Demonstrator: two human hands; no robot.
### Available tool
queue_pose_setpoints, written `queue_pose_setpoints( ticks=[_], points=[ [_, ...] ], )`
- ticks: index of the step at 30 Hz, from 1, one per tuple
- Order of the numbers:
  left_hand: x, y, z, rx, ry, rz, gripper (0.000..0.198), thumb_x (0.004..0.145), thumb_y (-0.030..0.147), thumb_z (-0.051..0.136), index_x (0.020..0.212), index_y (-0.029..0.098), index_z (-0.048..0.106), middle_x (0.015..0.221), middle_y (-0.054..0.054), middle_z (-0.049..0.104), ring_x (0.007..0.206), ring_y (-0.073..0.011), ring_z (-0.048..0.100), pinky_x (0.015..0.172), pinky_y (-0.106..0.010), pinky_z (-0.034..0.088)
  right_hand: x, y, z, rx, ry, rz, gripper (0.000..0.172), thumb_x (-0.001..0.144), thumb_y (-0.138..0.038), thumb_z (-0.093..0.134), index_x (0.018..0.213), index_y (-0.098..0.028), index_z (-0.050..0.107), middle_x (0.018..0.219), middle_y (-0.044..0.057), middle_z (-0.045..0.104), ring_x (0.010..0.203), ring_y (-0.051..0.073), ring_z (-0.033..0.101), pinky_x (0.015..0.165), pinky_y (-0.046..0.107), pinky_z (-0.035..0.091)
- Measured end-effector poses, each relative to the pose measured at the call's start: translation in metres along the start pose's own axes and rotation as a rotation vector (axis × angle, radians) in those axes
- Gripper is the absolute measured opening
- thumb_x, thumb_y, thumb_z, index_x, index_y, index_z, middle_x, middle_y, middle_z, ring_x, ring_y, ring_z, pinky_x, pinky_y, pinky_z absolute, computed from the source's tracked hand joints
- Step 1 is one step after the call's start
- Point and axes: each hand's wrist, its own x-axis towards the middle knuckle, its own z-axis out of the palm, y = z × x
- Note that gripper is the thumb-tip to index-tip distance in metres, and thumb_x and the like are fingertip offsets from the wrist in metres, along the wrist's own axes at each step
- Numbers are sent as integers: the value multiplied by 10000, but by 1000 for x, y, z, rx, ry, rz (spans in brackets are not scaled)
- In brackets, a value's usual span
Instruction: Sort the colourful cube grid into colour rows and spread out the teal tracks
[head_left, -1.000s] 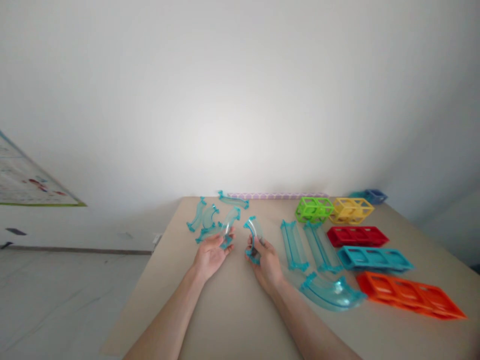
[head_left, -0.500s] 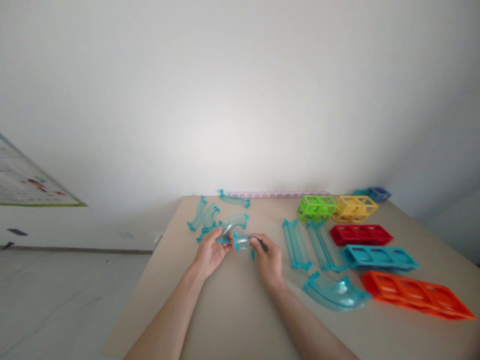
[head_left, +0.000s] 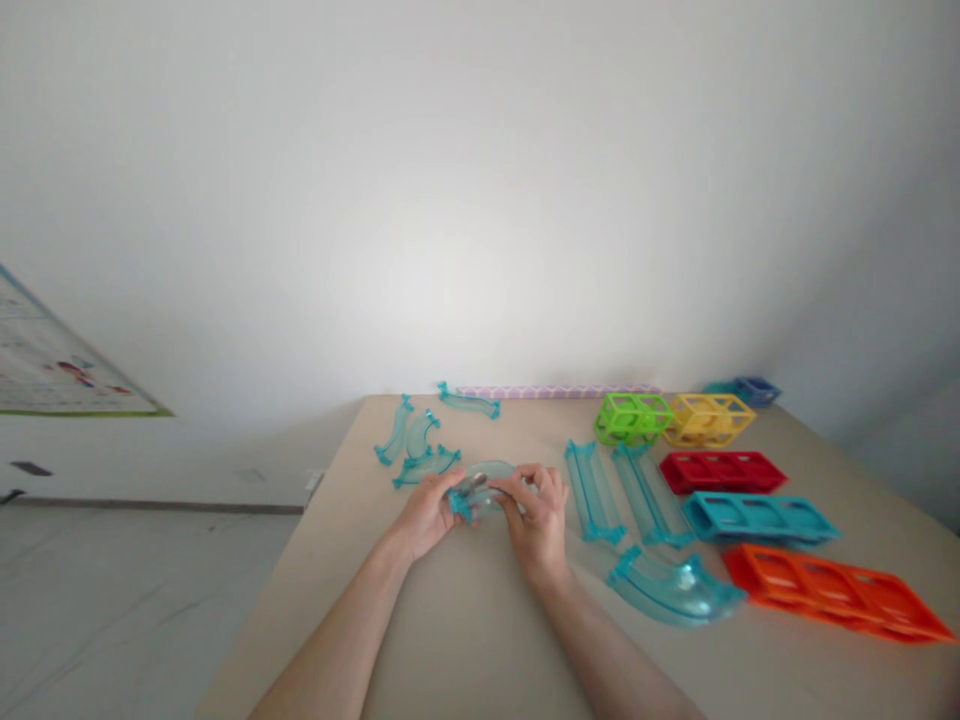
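Above the middle of the table, my left hand (head_left: 431,515) is closed on one end of a curved, see-through teal track piece (head_left: 491,468). My right hand (head_left: 538,512) pinches a second curved track piece (head_left: 480,502), which lies against the first one. The two pieces overlap, so I cannot tell whether they are joined. Fingers hide part of both. Just beyond my left hand lies another teal track piece (head_left: 431,464).
More curved track pieces (head_left: 395,430) lie at the back left. To the right are two straight tracks (head_left: 594,490), a wide curved track (head_left: 671,588), and frame blocks in green (head_left: 634,418), yellow (head_left: 709,418), red (head_left: 721,470), teal (head_left: 761,517) and orange (head_left: 836,592). A wall stands behind.
The two curved pieces, held side by side before, are now brought together and overlap. The piece in my left hand has turned and come lower. My right fingers have shifted inward.
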Motion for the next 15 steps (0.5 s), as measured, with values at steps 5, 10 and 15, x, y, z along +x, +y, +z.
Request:
queue_pose_setpoints(
  ticks=[5, 10, 15],
  points=[
    [-4, 1, -2, 45, -105, 10, 175, 733, 270, 739, 656, 115, 713, 752, -129, 721, 601, -206, 649, 529, -319, 513, 0, 3, 4, 46, 144, 141, 378, 829, -369, 625, 1190, -265, 583, 1086, 95, 521, 1011, 267, 478, 883, 434, 378],
    [-8, 6, 3, 91, -240, 95, 156, 698, 204, 764, 836, 132, 763, 914, -139, 729, 921, -306, 662, 778, -404, 510, -1, 4, 10, 396, 92, 428, 535, 926, -460, 421, 1389, -196, 364, 1121, 120, 565, 929, 227, 557, 805, 381, 458],
    [-8, 7, 6, 203, -271, 169, 344, 654, 187, 792, 994, 165, 748, 1063, -123, 704, 1059, -297, 611, 937, -397, 433, -4, -3, 11, 687, -181, 411, 500, 906, -450, 491, 1339, -200, 470, 856, 19, 658, 763, 176, 599, 721, 291, 479]
  ],
)
